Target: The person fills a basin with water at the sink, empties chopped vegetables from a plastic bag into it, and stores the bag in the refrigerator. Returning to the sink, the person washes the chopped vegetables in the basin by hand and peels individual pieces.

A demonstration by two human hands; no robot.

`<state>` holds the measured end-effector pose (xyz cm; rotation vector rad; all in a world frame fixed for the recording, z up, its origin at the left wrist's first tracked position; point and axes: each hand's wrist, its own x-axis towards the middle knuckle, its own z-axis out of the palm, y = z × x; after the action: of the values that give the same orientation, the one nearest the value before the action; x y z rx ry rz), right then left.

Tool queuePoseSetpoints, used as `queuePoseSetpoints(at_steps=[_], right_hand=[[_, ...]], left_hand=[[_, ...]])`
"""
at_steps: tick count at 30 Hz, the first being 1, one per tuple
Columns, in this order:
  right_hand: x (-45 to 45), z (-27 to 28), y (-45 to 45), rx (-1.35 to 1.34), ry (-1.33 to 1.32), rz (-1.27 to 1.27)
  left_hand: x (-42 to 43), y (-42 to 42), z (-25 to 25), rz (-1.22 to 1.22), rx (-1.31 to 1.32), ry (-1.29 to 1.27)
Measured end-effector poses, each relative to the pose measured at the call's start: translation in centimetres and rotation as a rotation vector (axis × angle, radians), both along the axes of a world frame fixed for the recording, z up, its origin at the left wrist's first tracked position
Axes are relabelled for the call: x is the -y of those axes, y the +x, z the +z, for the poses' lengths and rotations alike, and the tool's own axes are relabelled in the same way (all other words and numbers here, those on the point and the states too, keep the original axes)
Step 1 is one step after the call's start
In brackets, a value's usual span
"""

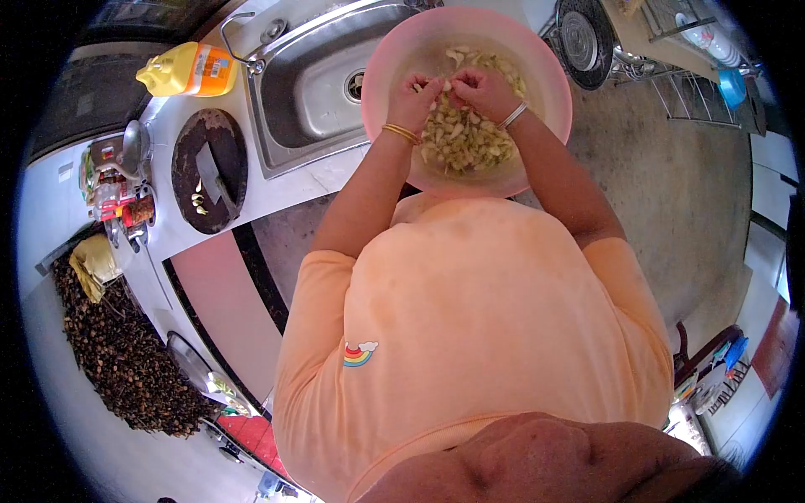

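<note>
A large pink basin (381, 50) holds water and many pale garlic cloves (461, 144). Both hands are over it, fingertips close together. My left hand (411, 106), with gold bangles at the wrist, is closed in a pinch on a pale garlic clove (446, 86). Against the same spot, my right hand (488, 94), wearing a silver bangle, has its fingers curled and pressed together; what they grip is partly hidden. To the left, a cleaver (210, 172) lies on a dark round chopping board (186, 151) beside several garlic cloves (198, 201).
A steel sink (310, 63) with a tap (256, 65) adjoins the basin on the left. A yellow jug (189, 70) stands behind the chopping board. Jars (134, 210) and a ladle (134, 147) sit at far left. A dish rack (683, 92) is at right.
</note>
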<state>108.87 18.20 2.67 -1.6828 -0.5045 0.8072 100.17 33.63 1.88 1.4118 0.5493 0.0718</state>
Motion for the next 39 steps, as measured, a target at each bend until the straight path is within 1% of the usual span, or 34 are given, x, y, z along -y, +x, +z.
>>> queuePoseSetpoints(at_steps=[2, 4, 5, 6, 7, 9, 10, 12, 13, 14, 15, 16, 17, 18, 19, 20, 21, 22, 23, 24, 25, 26, 27, 28, 34, 35, 37, 39], right_hand=[[-0.2, -0.1, 0.1, 0.041, 0.005, -0.013], [-0.5, 0.1, 0.0, 0.083, 0.010, -0.025], [-0.9, 0.4, -0.1, 0.241, -0.206, 0.024], [-1.2, 0.6, -0.3, 0.397, -0.423, 0.073], [-1.4, 0.0, -0.5, 0.398, -0.425, 0.073], [-1.8, -2.3, -1.4, 0.612, -0.388, 0.157], [-1.9, -2.6, -1.9, 0.613, -0.388, 0.157], [-2.0, -3.0, -2.9, 0.810, -0.535, 0.312], [-2.3, -2.7, -2.9, 0.811, -0.535, 0.312], [-2.6, -2.3, -2.8, 0.715, -0.645, 0.384], [-2.8, -2.0, -2.7, 0.617, -0.752, 0.455], [-2.7, -2.2, -2.6, 0.621, -0.752, 0.456], [-2.4, -2.5, -2.3, 0.620, -0.614, 0.323], [-2.2, -2.7, -1.9, 0.616, -0.475, 0.190], [-1.9, -2.6, -1.5, 0.619, -0.476, 0.193], [-1.7, -2.4, -1.0, 0.459, -0.309, 0.123], [-1.5, -2.3, -0.6, 0.296, -0.142, 0.055], [-1.3, -2.2, -0.5, 0.296, -0.142, 0.060], [-1.2, -2.0, -0.3, 0.167, -0.144, 0.052], [-1.2, -1.9, -0.2, 0.038, -0.147, 0.043], [-1.1, -2.0, -0.3, 0.037, -0.147, 0.044], [-1.0, -2.1, -0.3, -0.068, -0.071, 0.067], [-0.9, -2.3, -0.4, -0.174, 0.005, 0.089], [-0.9, -2.1, -0.4, -0.175, 0.006, 0.088], [-0.7, -1.2, -0.6, -0.237, 0.114, 0.097], [-0.7, -1.1, -0.6, -0.237, 0.090, 0.088], [-0.8, -1.2, -0.4, -0.235, 0.065, 0.083], [-0.9, -1.3, 0.0, -0.142, -0.100, 0.075]], left_hand=[[0.1, 0.0, 0.6, -0.012, 0.021, -0.005], [0.1, 0.3, 1.3, 0.155, 0.064, -0.503], [-0.2, 0.4, 1.2, 0.155, 0.065, -0.503], [-0.8, 0.5, 1.0, 0.200, 0.075, -0.674], [-1.1, 0.6, 0.9, 0.244, 0.085, -0.846], [-0.7, 0.3, 2.1, 0.247, 0.116, -0.868], [-0.6, 0.1, 2.5, 0.250, 0.145, -0.889], [-0.8, 0.1, 2.4, 0.236, 0.136, -0.899], [-1.0, 0.1, 2.0, 0.220, 0.126, -0.909], [-1.1, 0.2, 1.5, 0.219, 0.128, -0.909], [-1.3, 0.3, 0.9, 0.211, 0.133, -0.875], [-1.3, 0.3, 0.6, 0.204, 0.139, -0.841], [-1.4, 0.2, 0.2, 0.205, 0.141, -0.841], [-1.4, 0.2, -0.1, 0.211, 0.077, -0.723], [-1.3, 0.2, 0.2, 0.217, 0.015, -0.605], [-1.1, 0.2, 0.5, 0.221, 0.019, -0.607], [-0.9, 0.0, 0.7, 0.181, -0.072, -0.474], [-0.6, -0.1, 1.1, 0.141, -0.163, -0.339], [-0.2, -0.1, 1.3, 0.145, -0.163, -0.338], [0.3, -0.1, 1.5, 0.071, -0.196, -0.254], [0.5, -0.1, 1.5, -0.004, -0.229, -0.171], [0.3, 0.0, 0.9, -0.004, -0.229, -0.171], [-0.1, 0.1, 0.0, -0.001, -0.216, -0.110], [-0.3, 0.1, -0.1, 0.002, -0.203, -0.049], [-0.4, 0.0, 0.3, 0.043, -0.158, -0.083], [-0.4, 0.1, 0.5, 0.044, -0.157, -0.083], [-0.3, 0.2, 0.7, -0.039, -0.189, 0.037], [0.0, 0.2, 0.7, -0.070, -0.164, 0.009]])
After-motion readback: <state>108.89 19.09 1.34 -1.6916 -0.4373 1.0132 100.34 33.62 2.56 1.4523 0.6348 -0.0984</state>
